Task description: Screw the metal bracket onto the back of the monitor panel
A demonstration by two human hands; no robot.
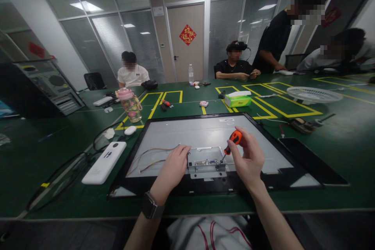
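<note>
A flat monitor panel (pixel 211 133) lies face down on the green table, its grey back up. A small metal cover plate (pixel 205 162) sits near the panel's front edge, with thin coloured wires (pixel 149 154) running off to the left. My right hand (pixel 249 160) is closed round an orange-handled screwdriver (pixel 234 138), whose tip touches the plate's right side. My left hand (pixel 174 166) rests on the panel at the plate's left edge, fingers curled against it. A watch is on my left wrist.
A white power bank (pixel 104 162) and black cables lie left of the panel. A pink-lidded bottle (pixel 130 104), a green tissue box (pixel 237 99), a white fan grille (pixel 313 94) and a dark tablet (pixel 313 161) are around. Other people sit and stand at the far side.
</note>
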